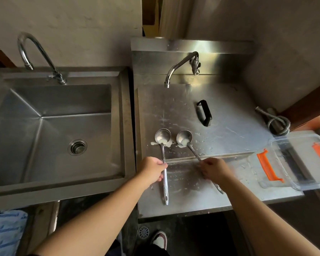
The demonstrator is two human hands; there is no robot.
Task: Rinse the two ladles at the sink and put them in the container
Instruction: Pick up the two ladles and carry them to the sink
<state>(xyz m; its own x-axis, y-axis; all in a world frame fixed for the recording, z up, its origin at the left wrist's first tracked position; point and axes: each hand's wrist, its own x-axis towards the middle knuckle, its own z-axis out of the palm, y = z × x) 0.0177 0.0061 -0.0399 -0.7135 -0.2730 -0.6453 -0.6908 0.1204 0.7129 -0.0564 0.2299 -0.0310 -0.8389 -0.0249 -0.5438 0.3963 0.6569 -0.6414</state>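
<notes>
Steel counter (229,130): each hand's grip meets one ladle handle.

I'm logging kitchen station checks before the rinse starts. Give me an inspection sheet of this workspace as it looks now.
Surface: steel counter streaked with white residue; puddles under both bowls.
Job's things: left ladle and right ladle lie bowl-up, side by side, whitish liquid inside; clear container with orange latches at the counter's right end, nothing visible inside; sink to the left, dry-looking, its faucet not running.
Clutter: black handle on the counter.
Grippers: left hand closing its grip on the left ladle's handle; right hand on the right ladle's handle.
Cables: coiled metal hose at far right.
Surroundings: second faucet over the counter; floor drain below.
</notes>
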